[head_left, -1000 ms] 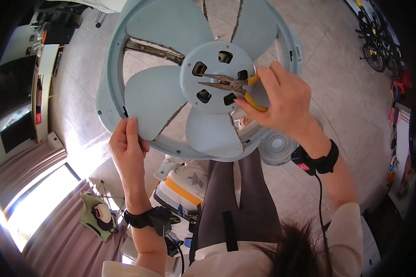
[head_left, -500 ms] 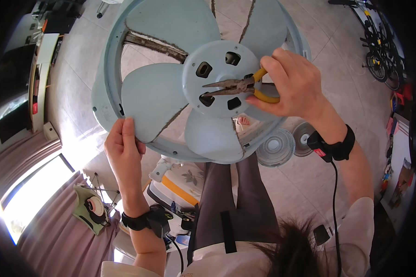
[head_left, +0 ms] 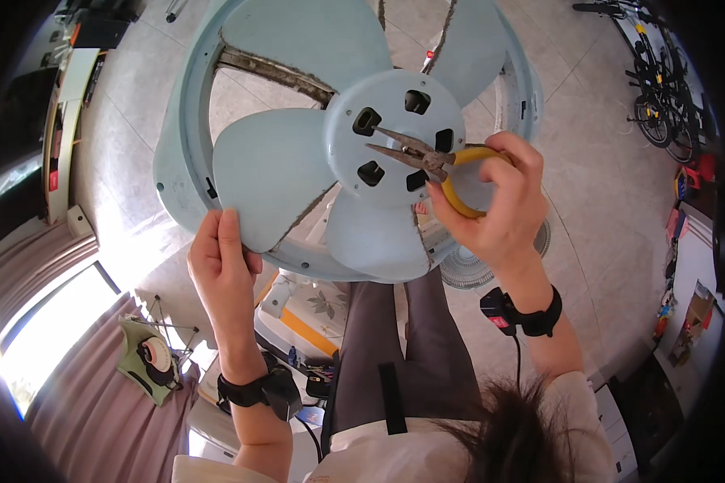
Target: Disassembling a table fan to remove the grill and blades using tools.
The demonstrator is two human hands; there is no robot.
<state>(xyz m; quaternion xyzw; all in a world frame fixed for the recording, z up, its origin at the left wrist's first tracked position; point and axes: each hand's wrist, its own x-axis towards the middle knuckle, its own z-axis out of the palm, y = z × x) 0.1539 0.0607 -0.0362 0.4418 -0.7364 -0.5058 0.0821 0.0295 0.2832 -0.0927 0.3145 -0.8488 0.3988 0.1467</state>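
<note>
A pale blue fan (head_left: 356, 169) with broad blades and a round frame fills the upper middle; dark dust lines the blade edges. My left hand (head_left: 221, 256) is closed on the lower left of it, thumb on top, at a blade tip beside the frame's rim. In my right hand (head_left: 499, 201) are needle-nose pliers (head_left: 431, 157) with yellow handles, fingers around the grips. Their jaws are parted and lie over the fan's hub, pointing left between its dark openings. Whether the tips touch the hub I cannot tell.
Round slotted grey covers (head_left: 469, 267) lie on the floor below the fan. A cushioned seat with a yellow edge (head_left: 302, 326) stands near my legs. Left are a curtain (head_left: 97, 378) and a green folding stool (head_left: 149, 362); bicycles (head_left: 660, 97) stand at the far right.
My right hand has moved down and a little left, its wrist turning. The plier jaws have opened wider and now slant up-left. The fan has shifted slightly; my left hand keeps its hold.
</note>
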